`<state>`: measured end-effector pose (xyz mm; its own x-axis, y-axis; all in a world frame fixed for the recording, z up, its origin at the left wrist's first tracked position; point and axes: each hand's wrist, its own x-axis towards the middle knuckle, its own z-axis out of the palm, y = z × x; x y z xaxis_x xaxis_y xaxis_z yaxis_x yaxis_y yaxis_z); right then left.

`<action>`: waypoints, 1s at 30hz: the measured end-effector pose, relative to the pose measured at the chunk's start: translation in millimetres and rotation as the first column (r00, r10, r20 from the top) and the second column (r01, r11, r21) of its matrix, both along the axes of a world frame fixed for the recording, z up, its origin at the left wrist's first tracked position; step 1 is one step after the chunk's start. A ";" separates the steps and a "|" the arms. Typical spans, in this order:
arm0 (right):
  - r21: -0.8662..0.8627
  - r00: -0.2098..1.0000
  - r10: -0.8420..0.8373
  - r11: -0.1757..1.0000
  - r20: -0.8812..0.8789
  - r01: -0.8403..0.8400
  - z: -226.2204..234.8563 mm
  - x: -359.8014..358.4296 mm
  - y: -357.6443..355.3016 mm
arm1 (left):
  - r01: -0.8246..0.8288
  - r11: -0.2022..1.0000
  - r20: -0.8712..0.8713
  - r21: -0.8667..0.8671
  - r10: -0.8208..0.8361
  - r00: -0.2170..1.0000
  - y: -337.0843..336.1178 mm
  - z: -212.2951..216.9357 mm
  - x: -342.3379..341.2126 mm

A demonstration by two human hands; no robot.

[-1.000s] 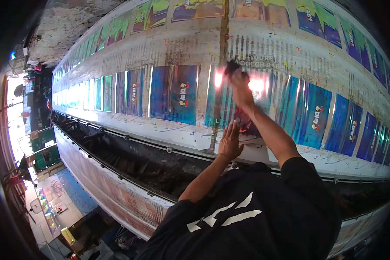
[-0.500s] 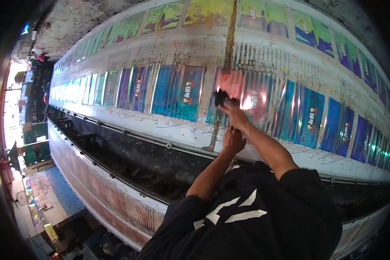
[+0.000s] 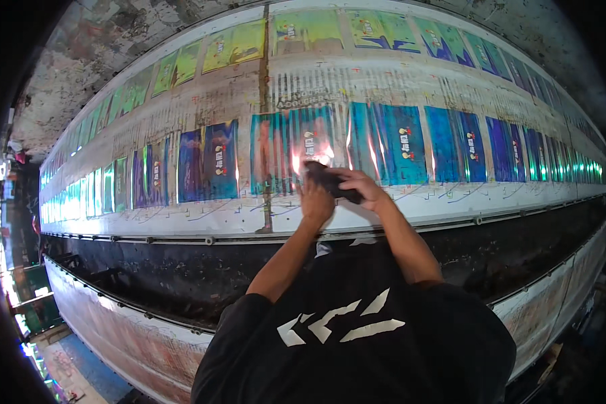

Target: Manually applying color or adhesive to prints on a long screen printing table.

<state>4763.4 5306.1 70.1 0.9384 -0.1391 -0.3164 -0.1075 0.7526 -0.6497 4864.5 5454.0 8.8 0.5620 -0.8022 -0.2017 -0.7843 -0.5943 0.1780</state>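
Note:
Both my hands are raised against a wide, shiny printed film web [image 3: 215, 161] that carries rows of blue and green package prints. My right hand [image 3: 360, 186] grips a dark cloth [image 3: 326, 178] pressed on the blue print. Beside it my left hand [image 3: 314, 202] touches the same cloth and the film; its fingers are partly hidden behind the cloth. My black-sleeved arms and black shirt fill the lower middle of the view.
A long metal rail [image 3: 182, 237] with bolts runs below the film. Under it lies a dark trough [image 3: 148, 276], then a second pale printed band [image 3: 101, 323]. At far left, a bright factory floor [image 3: 20, 296] with green machines.
My right hand with the cloth has come down from higher on the film to meet my left hand. The view has shifted, so the print panels sit further left.

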 end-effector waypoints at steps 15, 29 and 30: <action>-0.951 0.721 -0.683 0.286 -0.116 0.118 -49.4 -149.2 -202.3 | 0.015 0.999 -0.225 -0.037 -0.023 0.974 -158.7 -25.9 -183.4; -0.955 0.983 0.171 -0.275 0.069 0.115 -126.0 10.5 -211.9 | 0.016 1.000 -0.236 -0.013 -0.019 0.971 -170.4 -8.7 -182.0; -0.985 0.902 0.431 -0.155 0.007 0.081 -130.1 -9.5 -187.2 | 0.024 0.997 -0.289 0.072 -0.002 0.957 -172.0 -12.3 -182.8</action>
<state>4753.9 5119.0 -60.0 0.9693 0.1447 0.1987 0.2393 -0.7405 -0.6281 4681.7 5282.0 -3.4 0.4604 -0.7858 -0.4130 -0.7142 -0.6042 0.3535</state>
